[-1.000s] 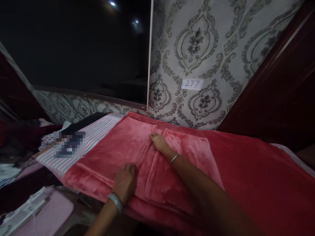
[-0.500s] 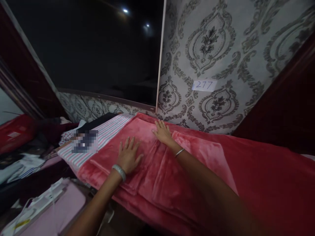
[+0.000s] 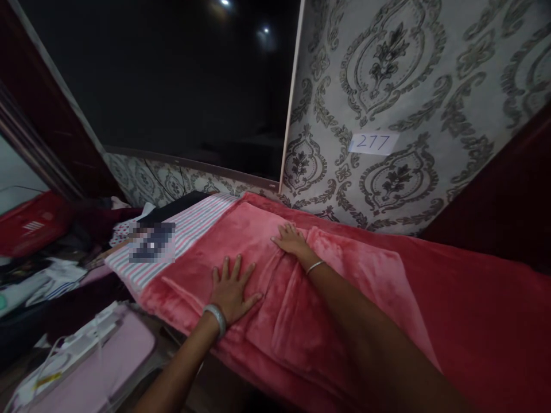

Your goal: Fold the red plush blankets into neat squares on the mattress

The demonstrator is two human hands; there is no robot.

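My left hand [image 3: 232, 291] lies flat on a plush red garment [image 3: 310, 321], fingers spread. Farther back, my right hand [image 3: 291, 240] rests palm down on the same soft fabric, near its upper edge, with the fingers loosely stretched. Folds and creases run through the cloth between and below both hands. The garment's left end is a striped white, pink and grey section [image 3: 202, 221], with a pixelated dark patch [image 3: 152, 242] on it. A red cover [image 3: 482, 304] spreads beneath and to the right. Both palms hide the cloth under them.
A large dark television screen [image 3: 172, 86] stands behind, beside patterned wallpaper [image 3: 318, 195] bearing a paper label marked 277 [image 3: 373, 142]. At left are piled clothes [image 3: 60, 275], a red bag [image 3: 34, 223], and a white power strip [image 3: 73, 355] on a pink surface [image 3: 124, 350].
My left hand has slid a little toward me and to the right across the fabric. My right hand has shifted slightly closer and right. The camera view has tilted slightly.
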